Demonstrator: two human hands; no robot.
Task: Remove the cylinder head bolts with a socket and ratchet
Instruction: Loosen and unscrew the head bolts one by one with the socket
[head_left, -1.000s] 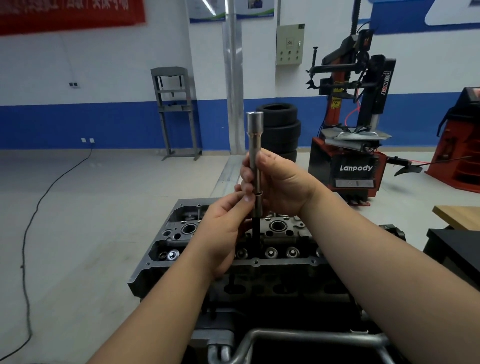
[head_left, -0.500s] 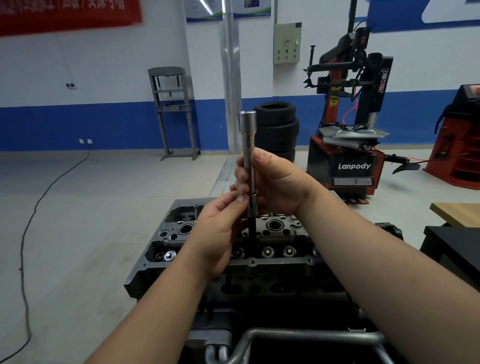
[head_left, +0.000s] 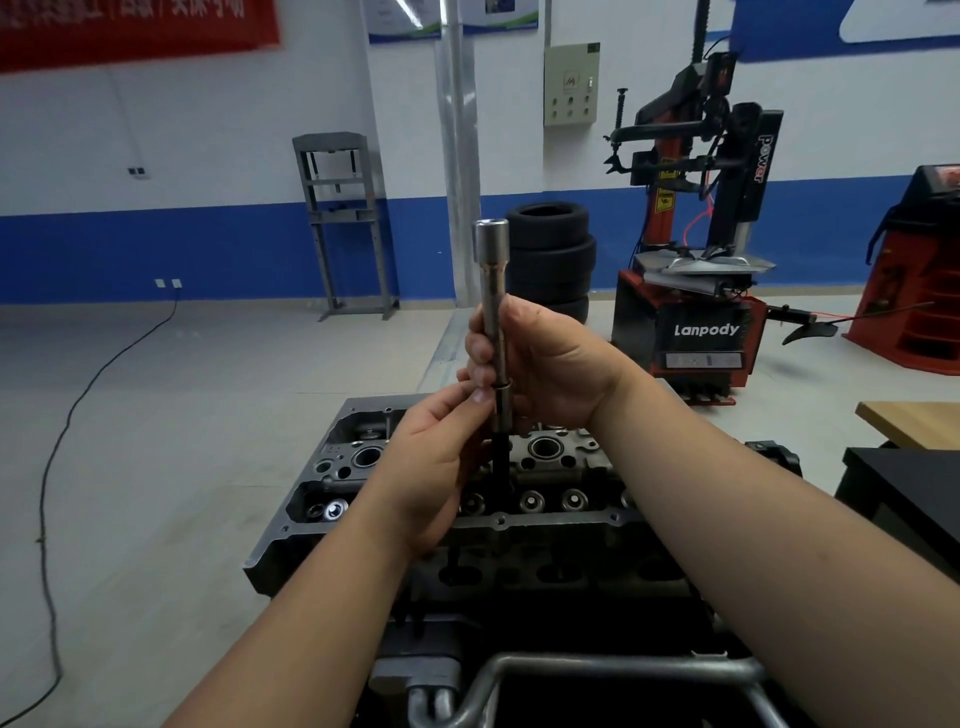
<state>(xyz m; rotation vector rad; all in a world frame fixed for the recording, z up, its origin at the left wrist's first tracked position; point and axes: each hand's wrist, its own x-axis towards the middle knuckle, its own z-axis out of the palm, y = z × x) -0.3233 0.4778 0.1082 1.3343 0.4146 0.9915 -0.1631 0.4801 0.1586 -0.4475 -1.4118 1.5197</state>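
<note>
A long silver socket extension (head_left: 492, 291) stands upright above the grey cylinder head (head_left: 550, 467). My right hand (head_left: 550, 364) grips its shaft around the middle. Below it a dark bolt shank (head_left: 502, 452) hangs from the tool's lower end, reaching down toward the head. My left hand (head_left: 431, 467) pinches the tool at the silver collar where the dark part begins. The bolt's lower tip is hidden among the valve bores.
The cylinder head sits on an engine stand with a grey tube frame (head_left: 597, 670) in front. A black bench (head_left: 909, 499) and a wooden top (head_left: 914, 421) stand at the right. Stacked tyres (head_left: 556, 260), a tyre changer (head_left: 696, 291) and a floor cable (head_left: 57, 457) lie beyond.
The tool and both hands have shifted slightly left in the view; the grip is the same and the bolt stays at about the same height.
</note>
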